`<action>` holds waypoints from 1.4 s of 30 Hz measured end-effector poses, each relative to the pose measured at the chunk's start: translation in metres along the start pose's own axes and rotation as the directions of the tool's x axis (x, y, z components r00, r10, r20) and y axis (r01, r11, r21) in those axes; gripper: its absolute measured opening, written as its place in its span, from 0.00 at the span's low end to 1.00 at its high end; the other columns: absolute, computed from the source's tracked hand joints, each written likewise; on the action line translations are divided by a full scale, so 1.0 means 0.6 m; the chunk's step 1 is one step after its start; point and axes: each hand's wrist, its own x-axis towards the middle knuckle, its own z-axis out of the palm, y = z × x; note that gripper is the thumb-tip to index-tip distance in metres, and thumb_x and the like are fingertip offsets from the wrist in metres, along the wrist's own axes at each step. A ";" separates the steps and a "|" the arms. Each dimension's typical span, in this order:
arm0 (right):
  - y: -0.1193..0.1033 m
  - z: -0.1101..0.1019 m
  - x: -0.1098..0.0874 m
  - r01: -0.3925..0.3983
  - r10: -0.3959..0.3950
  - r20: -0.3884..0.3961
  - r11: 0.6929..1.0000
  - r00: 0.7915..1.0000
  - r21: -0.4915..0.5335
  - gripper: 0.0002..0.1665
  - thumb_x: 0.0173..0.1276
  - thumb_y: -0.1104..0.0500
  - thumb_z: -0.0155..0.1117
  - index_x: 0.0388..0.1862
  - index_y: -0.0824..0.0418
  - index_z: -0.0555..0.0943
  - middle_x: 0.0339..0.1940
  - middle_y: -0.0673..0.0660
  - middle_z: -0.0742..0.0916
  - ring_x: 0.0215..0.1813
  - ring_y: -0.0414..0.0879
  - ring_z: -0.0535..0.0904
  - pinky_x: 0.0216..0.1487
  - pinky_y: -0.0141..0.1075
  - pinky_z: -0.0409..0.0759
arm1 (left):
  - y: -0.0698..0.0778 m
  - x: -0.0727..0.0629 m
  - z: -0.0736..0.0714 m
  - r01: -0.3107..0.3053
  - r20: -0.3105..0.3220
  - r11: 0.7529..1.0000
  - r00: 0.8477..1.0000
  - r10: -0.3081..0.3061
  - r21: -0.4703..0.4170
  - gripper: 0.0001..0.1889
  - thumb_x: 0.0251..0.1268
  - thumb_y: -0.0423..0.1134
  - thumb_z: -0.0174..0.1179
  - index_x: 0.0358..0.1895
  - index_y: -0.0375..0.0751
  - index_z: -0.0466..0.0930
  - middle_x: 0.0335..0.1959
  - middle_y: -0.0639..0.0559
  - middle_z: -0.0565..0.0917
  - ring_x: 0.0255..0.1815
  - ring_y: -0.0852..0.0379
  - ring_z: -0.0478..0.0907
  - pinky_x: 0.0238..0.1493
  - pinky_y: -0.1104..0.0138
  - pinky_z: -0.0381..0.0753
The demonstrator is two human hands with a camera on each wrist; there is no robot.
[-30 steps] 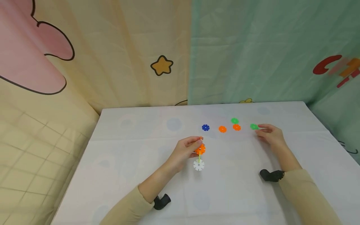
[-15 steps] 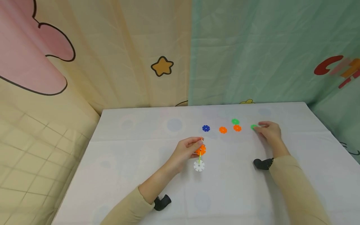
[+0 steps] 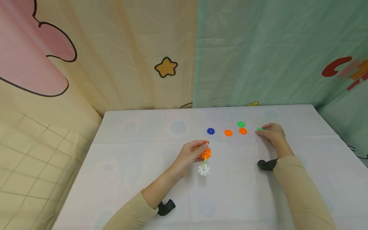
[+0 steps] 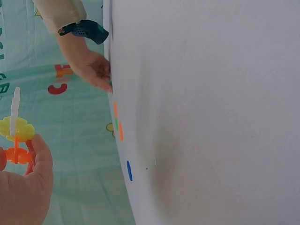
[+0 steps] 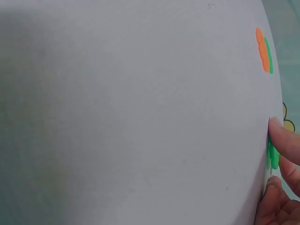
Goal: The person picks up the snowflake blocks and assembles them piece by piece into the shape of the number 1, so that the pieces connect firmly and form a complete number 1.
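Observation:
My left hand (image 3: 188,156) pinches a small chain of interlocking notched plastic discs above the table's middle. An orange disc (image 3: 206,154) sits at its fingertips; a yellow disc (image 4: 21,129), edge-on in the head view, joins it to a white disc (image 3: 204,170) hanging lowest. Part of the chain is hidden behind the fingers. Further right and back, my right hand (image 3: 275,133) is down at the tabletop with thumb and fingers about a green notched disc (image 3: 260,129). In the right wrist view this green disc (image 5: 274,154) shows between thumb and fingers.
Left of the right hand lie loose discs: a green one (image 3: 241,124), two orange ones, the nearer to it (image 3: 242,131) and another (image 3: 228,133), and a blue one (image 3: 210,131). The white-covered table (image 3: 129,159) ends at a patterned curtain (image 3: 143,48) behind.
My right hand has shifted slightly left and its fingers have closed in over the green disc, covering more of it. The left hand and its chain have hardly moved.

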 end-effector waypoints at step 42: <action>-0.182 0.065 -0.208 0.472 -0.617 0.422 0.784 0.665 0.403 0.20 0.66 0.65 0.60 0.57 0.66 0.75 0.25 0.60 0.81 0.28 0.50 0.79 0.36 0.38 0.81 | -0.004 -0.011 0.002 -0.053 0.080 0.998 0.996 0.049 0.041 0.20 0.69 0.43 0.54 0.58 0.34 0.74 0.47 0.39 0.81 0.39 0.58 0.78 0.46 0.63 0.79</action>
